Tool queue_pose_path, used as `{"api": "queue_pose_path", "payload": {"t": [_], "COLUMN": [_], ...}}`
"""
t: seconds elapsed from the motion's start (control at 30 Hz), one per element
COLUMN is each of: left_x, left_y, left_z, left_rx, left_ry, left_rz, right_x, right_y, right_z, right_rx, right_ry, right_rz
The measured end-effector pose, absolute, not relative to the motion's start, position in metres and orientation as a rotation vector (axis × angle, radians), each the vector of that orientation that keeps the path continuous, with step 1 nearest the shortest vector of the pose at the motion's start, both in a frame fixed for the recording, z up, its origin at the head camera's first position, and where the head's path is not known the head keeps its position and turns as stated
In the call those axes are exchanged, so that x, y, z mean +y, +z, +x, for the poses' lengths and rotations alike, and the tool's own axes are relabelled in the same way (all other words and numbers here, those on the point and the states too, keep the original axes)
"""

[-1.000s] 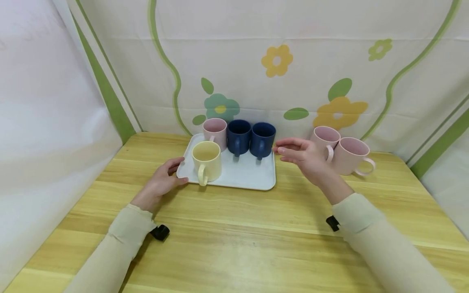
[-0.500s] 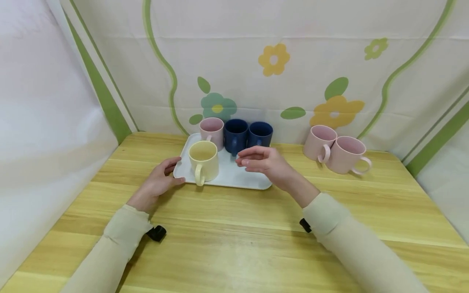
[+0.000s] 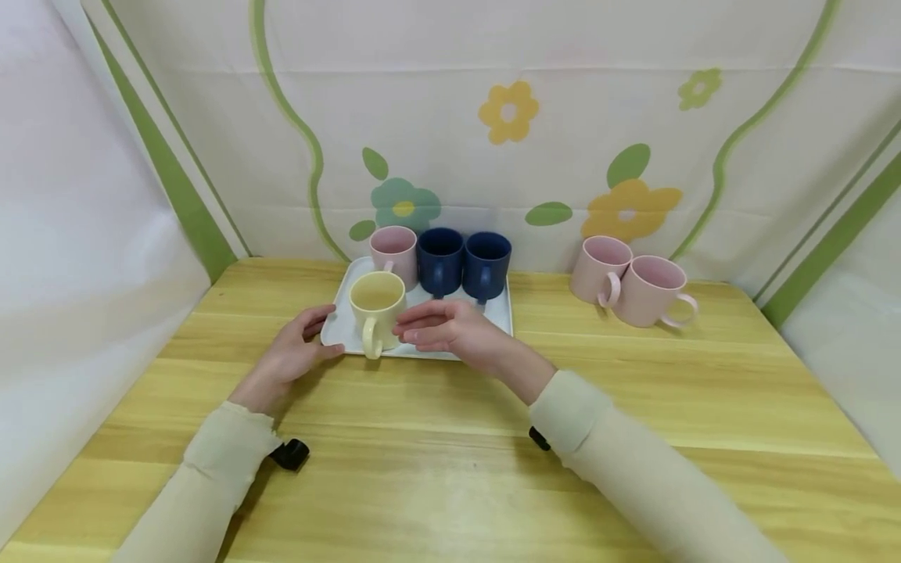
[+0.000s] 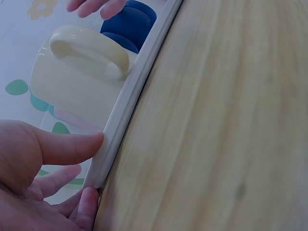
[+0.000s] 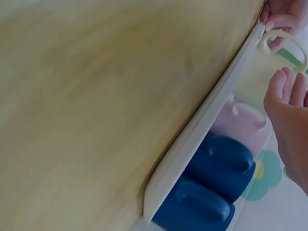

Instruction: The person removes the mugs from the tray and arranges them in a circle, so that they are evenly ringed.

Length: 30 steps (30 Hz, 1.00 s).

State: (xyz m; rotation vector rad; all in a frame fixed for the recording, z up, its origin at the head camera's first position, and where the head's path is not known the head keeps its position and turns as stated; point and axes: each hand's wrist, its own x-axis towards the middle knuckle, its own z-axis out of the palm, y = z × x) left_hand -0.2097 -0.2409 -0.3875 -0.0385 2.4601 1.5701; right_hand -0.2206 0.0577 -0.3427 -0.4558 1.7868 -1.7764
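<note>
Blocking part of the white tray [image 3: 500,317] from the head view: right hand [image 3: 461,332]. Pink mug [image 3: 395,256] partly hidden behind yellow mug [image 3: 377,313]. In left wrist view, right hand cut off at top, blue mugs [image 3: 486,270] only partly visible. In right wrist view, nearest blue mug cut off at bottom, yellow mug partly covered by right hand, bench [image 3: 436,485] blurred.

Yellow mug: pale, glossy, upright on tray toward its left end, with handle facing near side and overlapping the rim. Blue mugs dark, side by side at the back, beside pink mug. Two more pink mugs [image 3: 597,274] on bench, well to the right.

Left hand: pinching near left corner of tray between thumb and fingers. Right hand: fingers extended, close together, beside yellow mug; contact, cannot tell.
</note>
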Motion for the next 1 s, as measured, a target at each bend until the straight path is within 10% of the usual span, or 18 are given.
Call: {"api": "queue_pose_path", "payload": {"t": [1.0], "left_x": [-0.241], "left_y": [-0.386], "left_z": [-0.208], "left_rx": [2.469], "left_ry": [1.561], "left_rz": [-0.019], "right_x": [0.008], "right_y": [-0.352], "right_z": [-0.213], "right_rx": [1.692], "right_ry": [-1.707], "right_rz": [-0.342]}}
